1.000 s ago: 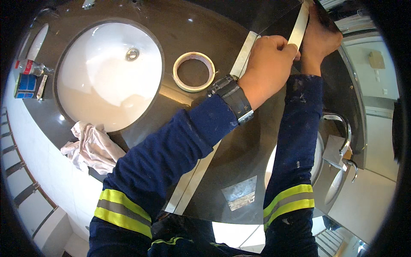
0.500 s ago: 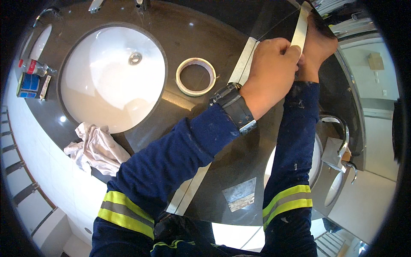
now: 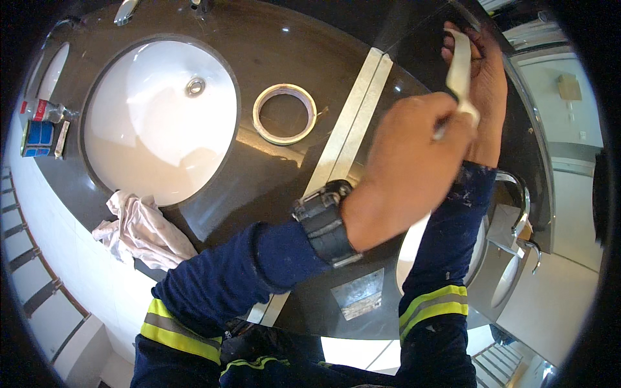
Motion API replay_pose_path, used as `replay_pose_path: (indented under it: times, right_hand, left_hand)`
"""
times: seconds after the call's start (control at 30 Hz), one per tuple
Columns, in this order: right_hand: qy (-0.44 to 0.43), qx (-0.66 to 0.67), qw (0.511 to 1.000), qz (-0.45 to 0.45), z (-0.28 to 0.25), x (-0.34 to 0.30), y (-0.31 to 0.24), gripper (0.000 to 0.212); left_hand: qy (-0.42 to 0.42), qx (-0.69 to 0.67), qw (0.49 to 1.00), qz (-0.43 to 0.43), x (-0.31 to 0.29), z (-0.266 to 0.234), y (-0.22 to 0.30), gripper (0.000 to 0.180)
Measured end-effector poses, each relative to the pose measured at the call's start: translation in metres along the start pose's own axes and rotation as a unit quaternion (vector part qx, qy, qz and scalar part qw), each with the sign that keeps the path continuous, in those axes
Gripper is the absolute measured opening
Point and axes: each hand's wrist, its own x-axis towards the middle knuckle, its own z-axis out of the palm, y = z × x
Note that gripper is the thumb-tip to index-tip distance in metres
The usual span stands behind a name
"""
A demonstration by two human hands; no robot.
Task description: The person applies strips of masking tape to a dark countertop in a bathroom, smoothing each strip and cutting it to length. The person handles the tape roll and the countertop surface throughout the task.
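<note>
A cream strip of masking tape (image 3: 460,68) stretches between my two hands at the far right of the dark countertop (image 3: 284,187). My left hand (image 3: 414,152), with a black watch on its wrist, is closed on the strip's near end. Beyond it my right hand (image 3: 486,84) has its fingers curled at the far end, partly hidden behind the tape. Two pale bands of tape (image 3: 352,116) run side by side along the counter, passing under my left forearm. A roll of masking tape (image 3: 284,141) lies left of the bands, a short loose end at its right side.
A white round sink (image 3: 162,123) is at the left, a crumpled pale cloth (image 3: 145,233) on its near edge. A bottle (image 3: 45,111) and a blue box (image 3: 39,138) stand at the far left. A flat scraper-like plate (image 3: 359,295) lies near the front; a faucet (image 3: 521,200) curves at the right.
My left hand has come nearer, uncovering more of the tape bands. My right hand has turned, fingers now upward, and the strip between them has tilted and bent.
</note>
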Motion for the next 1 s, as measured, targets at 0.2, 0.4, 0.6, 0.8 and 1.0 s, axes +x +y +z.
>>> replay_pose_path:
  times: [0.2,0.4,0.6,0.8,1.0]
  right_hand:
    - [-0.025,-0.052,0.997,-0.044,-0.021,0.003,0.004,0.036]
    - [0.001,-0.155,0.988,0.024,-0.032,-0.045,0.025,0.048]
    - [-0.052,-0.213,0.948,0.231,-0.054,-0.135,0.054,0.048]
    - [-0.126,0.055,0.926,0.351,-0.020,-0.182,0.045,0.052]
    - [-0.050,0.145,0.950,0.272,0.000,-0.168,0.035,0.040]
  left_hand:
    - [-0.011,0.035,0.999,-0.022,-0.005,-0.017,-0.012,0.029]
    - [-0.054,0.141,0.988,0.032,-0.018,-0.042,-0.025,0.026]
    - [-0.123,0.165,0.978,-0.017,-0.050,-0.067,-0.013,0.022]
    - [-0.199,0.151,0.964,0.092,-0.066,-0.063,-0.003,0.017]
    - [-0.212,0.149,0.962,0.084,-0.067,-0.056,0.009,0.019]
